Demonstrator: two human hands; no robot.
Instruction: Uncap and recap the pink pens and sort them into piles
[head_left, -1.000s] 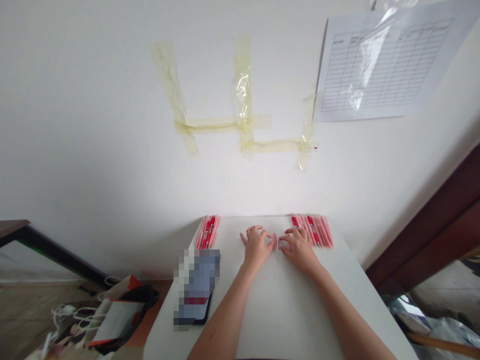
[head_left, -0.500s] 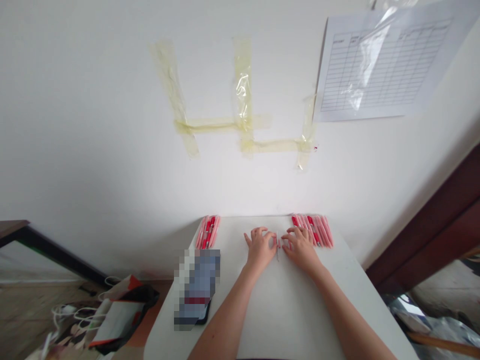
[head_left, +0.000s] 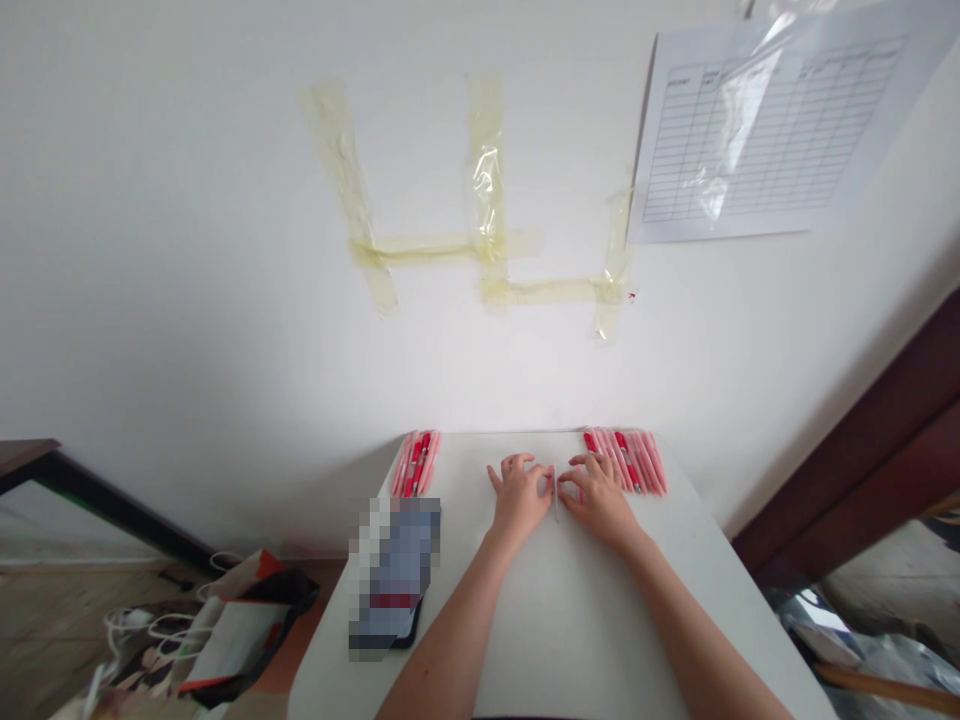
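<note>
Over the middle of the white table (head_left: 555,620), a thin greyish stick (head_left: 556,508) with a pinkish upper part points toward me; its exact kind is too small to make out. Thumb and forefinger of my left hand (head_left: 519,500) pinch it from the left, the other fingers bent outward. From the right, the closed fingertips of my right hand (head_left: 600,498) meet the same stick. A small pink bit shows inside the curl of the right fingers. Just behind my right hand lies a row of red pens and pink slim pieces (head_left: 646,462), partly covered by the fingers.
A smaller group of red and pink pens (head_left: 416,464) lies at the table's back left corner. Nearer me on that side is a blurred-out phone (head_left: 401,575). The wall (head_left: 495,370) borders the table's back; bags and white cables (head_left: 161,635) lie on the floor at left.
My right hand has shifted slightly left, and its fingertips now meet the stick. My left hand has stayed nearly in place.
</note>
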